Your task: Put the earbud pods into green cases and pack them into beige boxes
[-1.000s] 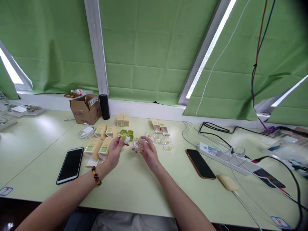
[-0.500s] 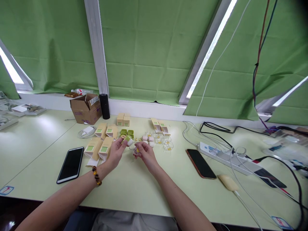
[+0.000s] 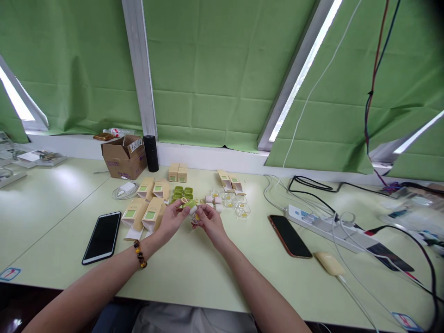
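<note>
My left hand is closed on a small green cap with a white part below and a beige loop on top. My right hand pinches a small clear cup with a yellow spot. The white part meets the mouth of the clear cup; how deep it sits is hidden by fingers. Behind the hands lie several green caps, pinkish-white rolls and several clear cups. Left of my left hand lie several opened beige boxes with green labels.
A phone lies at left, another phone at right beside a power strip and cables. At the back stand a cardboard box, a black cylinder and small closed boxes. Folded cartons lie back right.
My left hand has moved right and brought the green cap with its white part against the clear cup. My right hand has barely moved.
</note>
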